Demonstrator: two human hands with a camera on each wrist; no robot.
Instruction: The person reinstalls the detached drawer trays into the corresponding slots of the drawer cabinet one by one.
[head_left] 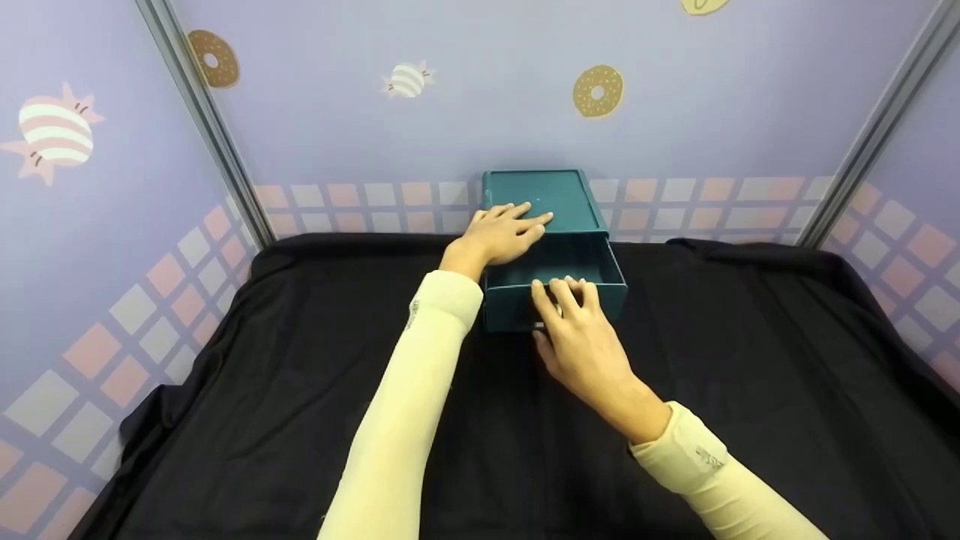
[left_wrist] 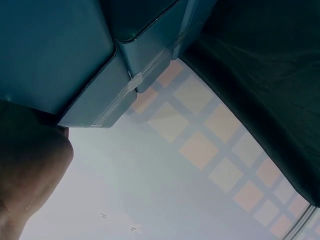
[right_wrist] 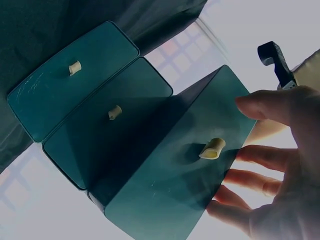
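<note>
A teal drawer cabinet (head_left: pixel 536 199) stands against the back wall, with its top drawer (head_left: pixel 555 309) pulled out toward me. My left hand (head_left: pixel 501 234) rests on the cabinet's top near its front left, fingers extended. At the drawer front, my right hand (head_left: pixel 585 341) hooks its fingers over the upper edge, the thumb on the front side. In the right wrist view, this hand (right_wrist: pixel 280 165) grips that edge beside a cream-coloured knob (right_wrist: pixel 213 148); the fingertips are hidden behind the panel. Only part of the left hand (left_wrist: pixel 30 170) shows in the left wrist view, dark beside the cabinet.
Two lower drawers, the middle drawer (right_wrist: pixel 135 95) and the bottom drawer (right_wrist: pixel 50 95), are closed, each with a small knob. Clear tape (left_wrist: pixel 135 82) runs along the cabinet's side. Black cloth (head_left: pixel 337 360) covers the table. Patterned walls (head_left: pixel 480 112) enclose the back and sides.
</note>
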